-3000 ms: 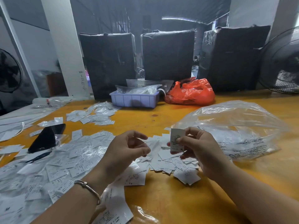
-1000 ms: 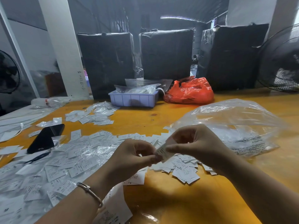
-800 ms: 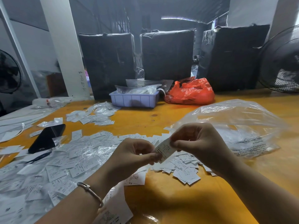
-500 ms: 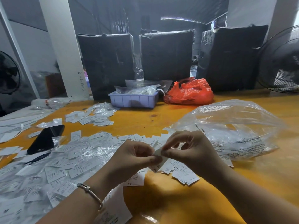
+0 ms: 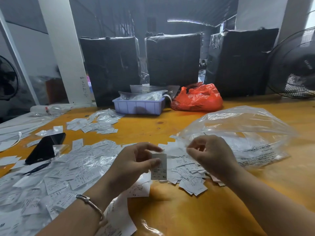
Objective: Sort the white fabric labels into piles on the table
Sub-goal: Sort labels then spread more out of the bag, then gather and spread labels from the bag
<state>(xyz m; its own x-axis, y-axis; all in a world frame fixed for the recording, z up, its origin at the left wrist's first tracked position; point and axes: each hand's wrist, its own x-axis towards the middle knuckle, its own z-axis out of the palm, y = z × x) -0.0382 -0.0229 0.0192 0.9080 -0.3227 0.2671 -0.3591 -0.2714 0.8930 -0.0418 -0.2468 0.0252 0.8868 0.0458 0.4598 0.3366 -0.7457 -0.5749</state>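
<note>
My left hand [image 5: 134, 165] pinches one white fabric label [image 5: 159, 168] between thumb and fingers, printed face up, just above the table. My right hand [image 5: 210, 154] hovers to its right with fingers curled, its tips touching loose labels at the mouth of a clear plastic bag [image 5: 242, 133]; whether it grips one is unclear. A small pile of labels [image 5: 189, 179] lies under and between the hands. A wide spread of labels [image 5: 59, 174] mixed with clear film covers the left of the table. Another small pile [image 5: 95, 124] lies farther back.
A black phone [image 5: 46, 148] lies among the labels at the left. At the back stand a blue tray [image 5: 139, 107], an orange bag [image 5: 197, 98], three black wrapped boxes [image 5: 172, 58] and a fan [image 5: 296, 65]. Bare yellow tabletop [image 5: 196, 212] shows in front.
The label went from my right hand, through a two-handed hold, into my left hand alone. The hands have drawn apart and my right hand has moved right to the loose labels.
</note>
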